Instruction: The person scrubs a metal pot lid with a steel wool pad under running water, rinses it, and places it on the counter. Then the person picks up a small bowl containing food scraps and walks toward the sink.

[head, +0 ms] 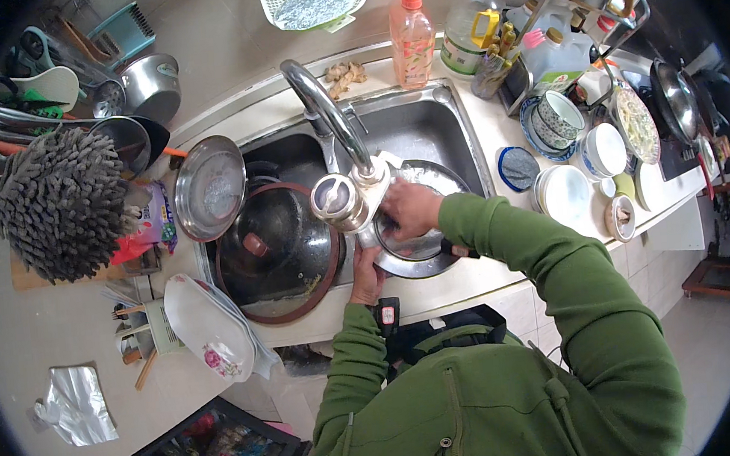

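My left hand [366, 274] grips the left rim of a round metal pan [424, 266] over the front of the right sink basin. Inside the pan lies my right hand [410, 209], its fingertips partly hidden beside the tap fitting; whether it holds anything cannot be seen. A black handle shows at the pan's lower right. The curved chrome faucet [329, 105] with a filter-like attachment [339, 203] stands over the pan's left part. In the left basin rests a large dark lid with a brown rim [277, 251].
Stacked bowls [565, 194] and a blue-edged scrubbing pad [518, 168] lie right of the sink. Behind it stand a pink pump bottle [413, 38] and an oil bottle [470, 27]. A metal lid [210, 189], oval plates [211, 327] and a grey chenille duster [61, 204] are at the left.
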{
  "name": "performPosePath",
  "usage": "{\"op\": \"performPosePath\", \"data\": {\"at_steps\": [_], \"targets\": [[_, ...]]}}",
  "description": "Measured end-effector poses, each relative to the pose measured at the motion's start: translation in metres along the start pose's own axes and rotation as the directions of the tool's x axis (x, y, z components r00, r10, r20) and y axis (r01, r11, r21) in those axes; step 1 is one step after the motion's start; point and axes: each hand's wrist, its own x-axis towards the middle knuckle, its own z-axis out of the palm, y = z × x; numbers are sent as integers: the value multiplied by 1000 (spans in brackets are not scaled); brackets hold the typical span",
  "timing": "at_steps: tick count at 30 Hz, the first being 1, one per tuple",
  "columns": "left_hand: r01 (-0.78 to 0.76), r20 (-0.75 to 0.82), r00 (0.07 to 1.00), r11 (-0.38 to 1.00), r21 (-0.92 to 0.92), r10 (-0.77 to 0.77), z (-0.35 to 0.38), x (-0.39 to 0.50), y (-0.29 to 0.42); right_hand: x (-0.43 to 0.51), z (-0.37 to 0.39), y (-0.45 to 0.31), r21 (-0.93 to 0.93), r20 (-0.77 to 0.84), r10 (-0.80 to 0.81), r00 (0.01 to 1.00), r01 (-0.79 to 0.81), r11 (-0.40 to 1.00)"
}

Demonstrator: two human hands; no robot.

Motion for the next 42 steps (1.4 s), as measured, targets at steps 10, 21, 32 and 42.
{"op": "performPosePath", "data": {"at_steps": [10, 21, 32, 42], "targets": [[-87, -21, 996, 996, 16, 87, 10, -4, 3, -13, 18, 20, -192, -230, 69, 971, -115, 975], [-162, -147, 975, 986, 47, 168, -12, 6, -16, -50, 28, -32, -271, -210, -553, 806, 496, 825], [-138, -147, 977, 983, 123, 155, -7, 10, -18, -53, 38, -33, -213, -162, -403, 901, 367, 905], [-317, -82, 943, 945, 85, 323, 1, 1, -16, -58, 30, -8, -37, -54, 32, 998, -34, 999]]}}
